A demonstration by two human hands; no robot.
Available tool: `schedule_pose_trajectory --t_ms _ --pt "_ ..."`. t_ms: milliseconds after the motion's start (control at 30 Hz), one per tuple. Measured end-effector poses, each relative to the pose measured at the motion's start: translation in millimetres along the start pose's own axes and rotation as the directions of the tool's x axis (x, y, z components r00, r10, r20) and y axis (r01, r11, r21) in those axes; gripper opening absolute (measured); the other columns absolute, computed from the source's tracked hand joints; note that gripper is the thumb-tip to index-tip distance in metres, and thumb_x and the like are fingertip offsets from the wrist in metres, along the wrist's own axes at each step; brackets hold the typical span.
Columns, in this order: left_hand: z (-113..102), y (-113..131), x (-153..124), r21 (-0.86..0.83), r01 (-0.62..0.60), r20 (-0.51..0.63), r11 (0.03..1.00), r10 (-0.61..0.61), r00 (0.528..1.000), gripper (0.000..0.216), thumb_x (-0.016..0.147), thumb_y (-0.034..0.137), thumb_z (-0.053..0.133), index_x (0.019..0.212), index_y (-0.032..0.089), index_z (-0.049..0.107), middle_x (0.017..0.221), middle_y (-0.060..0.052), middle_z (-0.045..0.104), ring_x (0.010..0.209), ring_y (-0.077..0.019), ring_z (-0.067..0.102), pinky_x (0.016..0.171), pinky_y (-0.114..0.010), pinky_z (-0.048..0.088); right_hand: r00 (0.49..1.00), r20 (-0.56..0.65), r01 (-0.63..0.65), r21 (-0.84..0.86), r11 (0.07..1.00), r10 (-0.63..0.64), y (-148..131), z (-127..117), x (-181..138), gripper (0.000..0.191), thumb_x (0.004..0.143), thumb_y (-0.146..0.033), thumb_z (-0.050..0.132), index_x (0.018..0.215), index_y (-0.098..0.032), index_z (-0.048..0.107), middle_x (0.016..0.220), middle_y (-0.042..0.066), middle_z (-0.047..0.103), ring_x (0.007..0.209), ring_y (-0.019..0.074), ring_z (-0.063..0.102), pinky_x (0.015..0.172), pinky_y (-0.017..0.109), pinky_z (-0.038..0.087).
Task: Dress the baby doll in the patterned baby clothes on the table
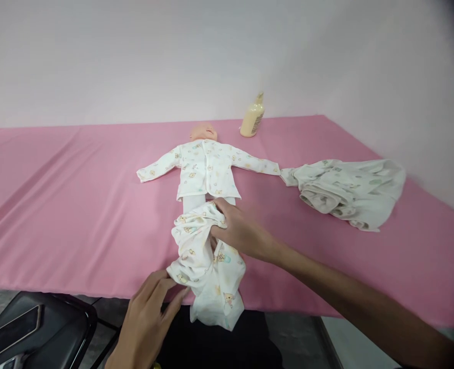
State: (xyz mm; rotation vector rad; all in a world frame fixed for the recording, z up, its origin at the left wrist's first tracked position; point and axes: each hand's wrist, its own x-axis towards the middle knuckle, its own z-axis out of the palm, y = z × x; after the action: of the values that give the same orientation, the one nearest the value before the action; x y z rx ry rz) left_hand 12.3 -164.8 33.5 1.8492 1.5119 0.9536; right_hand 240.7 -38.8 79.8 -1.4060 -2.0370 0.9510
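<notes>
A baby doll lies on its back, its head [204, 132] toward the wall, dressed in a white long-sleeved baby shirt [194, 166] with small bear prints. Matching baby pants [196, 251] are bunched over its legs, the lower part hanging past the table's front edge. My right hand [244, 230] is closed on the pants near the waist, the thumb tucked into the fabric. At the cuff of the left pant leg is my left hand [148, 310], its fingertips touching the cloth and its thumb apart from the fingers. The doll's feet are hidden.
A pink cover [77, 215] spreads over the table against the wall. Behind the doll stands a pale yellow pump bottle [252, 120]. Crumpled white printed cloth [350, 192] lies right, touching the shirt sleeve. A black chair [58, 328] with a phone [12, 333] stands lower left.
</notes>
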Motion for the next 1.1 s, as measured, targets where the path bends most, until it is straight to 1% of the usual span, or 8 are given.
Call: schedule_pose_trajectory --t_ms 167,300,500,633,800,867,967,1100 --pt "10.9 -11.4 29.2 0.361 -0.258 -0.043 0.896 0.292 0.955 0.017 0.092 0.017 0.051 0.076 0.020 0.057 0.075 -0.005 0.060 0.071 -0.0178 0.053 0.065 -0.028 0.044 0.999 -0.039 0.005 0.096 0.995 -0.001 -3.0 -7.0 -28.6 0.050 0.084 -0.031 0.060 0.132 -0.025 0.048 0.124 0.009 0.059 0.105 0.0248 0.057 0.082 0.037 0.047" --pt "7.2 -4.3 45.9 0.446 -0.287 0.082 0.848 0.281 0.956 0.024 0.093 0.019 0.047 0.070 0.020 0.046 0.071 -0.002 0.055 0.062 -0.0147 0.046 0.058 -0.027 0.035 0.998 -0.050 -0.025 0.129 0.991 0.032 6.9 -16.2 -54.1 0.042 0.087 -0.039 0.061 0.126 -0.027 0.055 0.120 0.007 0.059 0.107 0.0241 0.056 0.092 0.042 0.046" --pt "-28.3 20.8 45.1 0.308 -0.202 0.427 0.930 0.055 0.903 0.011 0.092 0.027 0.052 0.084 0.023 0.056 0.080 0.001 0.063 0.067 -0.0150 0.056 0.060 -0.024 0.039 0.987 0.147 -0.104 0.275 0.956 0.065 21.7 -20.1 -62.3 0.019 0.084 -0.036 0.065 0.095 -0.021 0.061 0.092 0.002 0.060 0.084 0.0167 0.054 0.077 0.032 0.047" --pt "-41.1 48.1 50.2 0.150 -0.206 0.370 0.967 0.138 0.919 0.008 0.088 0.024 0.059 0.092 0.025 0.066 0.086 -0.001 0.067 0.071 -0.0156 0.060 0.064 -0.023 0.044 0.994 0.105 -0.034 0.339 0.940 -0.002 27.2 -17.9 -57.3 0.020 0.086 -0.038 0.063 0.081 -0.021 0.056 0.085 0.001 0.055 0.078 0.0145 0.051 0.073 0.030 0.045" --pt "-18.4 87.2 92.7 -0.111 -0.303 0.280 0.946 0.323 0.904 0.027 0.083 0.024 0.066 0.110 0.023 0.070 0.124 -0.010 0.063 0.123 -0.0280 0.053 0.107 -0.036 0.037 0.982 0.017 0.160 0.445 0.881 -0.187 28.7 -17.1 -47.9 0.020 0.089 -0.038 0.061 0.082 -0.021 0.057 0.090 0.002 0.058 0.083 0.0146 0.053 0.081 0.031 0.046" --pt "-10.0 97.4 116.5 -0.100 -0.336 0.409 0.936 0.347 0.844 0.027 0.084 0.030 0.066 0.110 0.022 0.068 0.120 -0.010 0.064 0.126 -0.0296 0.050 0.111 -0.043 0.033 0.979 -0.001 0.175 0.509 0.843 -0.202 25.5 -17.9 -42.1 0.020 0.091 -0.038 0.059 0.082 -0.020 0.058 0.084 0.001 0.059 0.078 0.0139 0.053 0.076 0.030 0.046" --pt "-6.5 104.3 147.5 0.149 -0.540 0.652 0.828 0.328 0.683 0.023 0.092 0.033 0.054 0.110 0.020 0.061 0.106 -0.007 0.065 0.109 -0.0263 0.057 0.101 -0.045 0.041 0.987 -0.086 0.158 0.592 0.791 -0.133 18.3 -21.2 -36.2 0.024 0.091 -0.040 0.058 0.080 -0.019 0.059 0.078 0.000 0.059 0.074 0.0138 0.055 0.071 0.029 0.046" --pt "-11.0 104.5 169.0 0.297 -0.655 0.726 0.694 0.281 0.627 0.017 0.095 0.028 0.046 0.087 0.018 0.057 0.089 -0.004 0.061 0.089 -0.0213 0.055 0.087 -0.038 0.044 0.975 -0.206 0.050 0.557 0.829 0.079 13.2 -25.3 -50.6 0.023 0.092 -0.040 0.057 0.085 -0.019 0.060 0.084 0.001 0.062 0.081 0.0148 0.058 0.076 0.030 0.047"
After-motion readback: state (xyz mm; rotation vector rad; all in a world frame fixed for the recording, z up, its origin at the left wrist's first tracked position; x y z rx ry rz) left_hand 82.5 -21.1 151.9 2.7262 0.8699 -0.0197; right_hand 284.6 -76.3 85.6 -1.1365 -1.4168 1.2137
